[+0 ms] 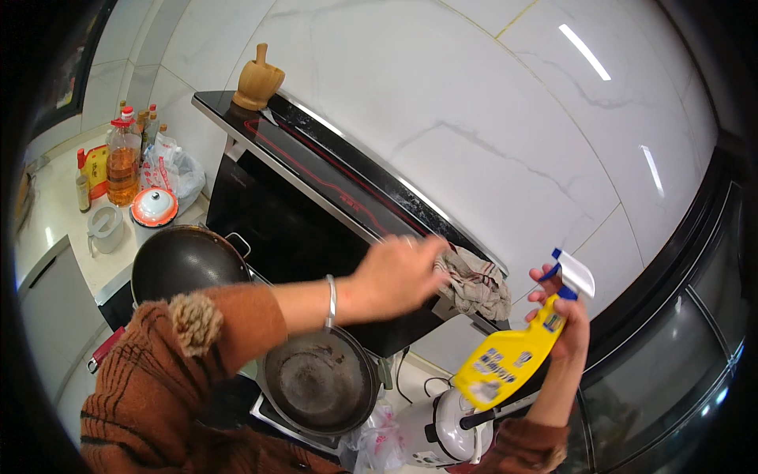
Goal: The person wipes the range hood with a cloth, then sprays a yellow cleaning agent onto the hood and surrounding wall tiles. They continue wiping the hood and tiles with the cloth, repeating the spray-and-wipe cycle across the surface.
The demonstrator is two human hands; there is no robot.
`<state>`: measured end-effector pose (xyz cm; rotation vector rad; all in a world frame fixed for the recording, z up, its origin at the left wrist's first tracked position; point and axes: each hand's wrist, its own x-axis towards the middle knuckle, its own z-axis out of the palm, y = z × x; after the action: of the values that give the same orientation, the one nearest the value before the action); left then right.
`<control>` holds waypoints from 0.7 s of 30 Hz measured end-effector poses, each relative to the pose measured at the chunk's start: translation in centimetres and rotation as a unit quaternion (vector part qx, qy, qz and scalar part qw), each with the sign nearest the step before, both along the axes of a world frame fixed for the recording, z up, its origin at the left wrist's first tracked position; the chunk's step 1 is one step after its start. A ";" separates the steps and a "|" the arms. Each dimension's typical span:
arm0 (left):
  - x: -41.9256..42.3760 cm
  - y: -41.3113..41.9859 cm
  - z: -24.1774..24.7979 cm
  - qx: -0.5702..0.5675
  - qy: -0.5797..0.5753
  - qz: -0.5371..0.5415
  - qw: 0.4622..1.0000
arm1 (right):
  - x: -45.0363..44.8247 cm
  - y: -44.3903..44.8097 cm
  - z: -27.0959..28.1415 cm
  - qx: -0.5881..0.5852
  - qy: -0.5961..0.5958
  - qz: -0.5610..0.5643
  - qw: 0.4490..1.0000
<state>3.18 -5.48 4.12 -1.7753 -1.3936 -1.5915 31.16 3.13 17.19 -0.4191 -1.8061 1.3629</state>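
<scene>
My right hand [565,326] grips a yellow trigger-spray bottle [503,361] by its neck. The bottle is tilted, its blue-and-white spray head [571,275] up and its printed label facing me. My left hand [397,275], blurred and with a silver bangle on the wrist, reaches across over the black glass ledge [320,178] of the range hood. Its fingertips overlap the left edge of a crumpled, striped grey cloth [477,284] on the right end of the ledge. Whether they touch or pinch the cloth cannot be made out.
A wooden mortar with pestle [259,83] stands on the ledge's left end. Below are a wok [183,260], a dark frying pan [320,379] on the stove and a white rice cooker [426,432]. An oil bottle [123,166] and an enamel lidded pot [154,207] occupy the left counter.
</scene>
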 end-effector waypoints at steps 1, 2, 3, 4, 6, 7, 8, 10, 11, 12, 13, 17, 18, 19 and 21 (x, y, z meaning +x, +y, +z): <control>-2.3 1.4 0.3 -0.008 -0.012 0.044 0.999 | -0.1 1.0 1.7 0.037 -0.070 -0.041 0.996; -4.5 2.6 0.5 0.001 0.005 0.097 0.995 | -0.7 1.6 3.1 0.080 -0.121 -0.086 0.986; -7.2 3.0 0.3 0.004 0.023 0.165 0.986 | -2.3 2.8 3.9 0.119 -0.170 -0.114 0.972; -9.2 3.7 0.3 -0.022 0.026 0.191 0.981 | -3.1 3.9 4.7 0.137 -0.196 -0.140 0.961; -13.3 5.1 -1.0 -0.002 0.057 0.236 0.970 | -5.5 6.0 5.8 0.180 -0.246 -0.190 0.933; -13.9 5.3 -1.3 0.077 0.114 0.292 0.947 | -5.9 7.1 6.1 0.204 -0.258 -0.210 0.921; -13.9 5.8 -1.4 -0.052 0.065 0.261 0.962 | -6.4 8.4 6.0 0.227 -0.271 -0.228 0.907; -12.7 5.3 -0.9 -0.175 0.032 0.217 0.960 | -7.7 10.9 5.3 0.280 -0.284 -0.248 0.883; -13.0 5.2 -1.1 -0.176 0.049 0.226 0.957 | -8.6 12.2 4.9 0.288 -0.290 -0.255 0.876; -13.0 5.4 -1.2 -0.177 0.064 0.229 0.955 | -9.0 13.4 4.6 0.296 -0.299 -0.266 0.867; -13.2 5.5 -1.2 -0.176 0.081 0.235 0.953 | -9.4 14.6 4.4 0.304 -0.305 -0.277 0.859; -12.9 5.6 -1.4 -0.176 0.092 0.240 0.950 | -9.6 19.9 4.1 0.320 -0.286 -0.296 0.853; -13.0 5.5 -1.3 -0.186 0.090 0.242 0.948 | -9.9 20.8 3.7 0.326 -0.280 -0.297 0.853; -13.1 5.5 -1.3 -0.184 0.088 0.242 0.949 | -10.2 21.7 3.4 0.332 -0.274 -0.300 0.851; -13.2 5.5 -1.5 -0.179 0.086 0.239 0.950 | -10.4 23.1 2.8 0.344 -0.267 -0.306 0.847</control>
<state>-10.03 0.02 2.65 -1.5394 -1.9312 -0.9549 20.72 26.27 20.00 -0.9303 -2.1757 0.1089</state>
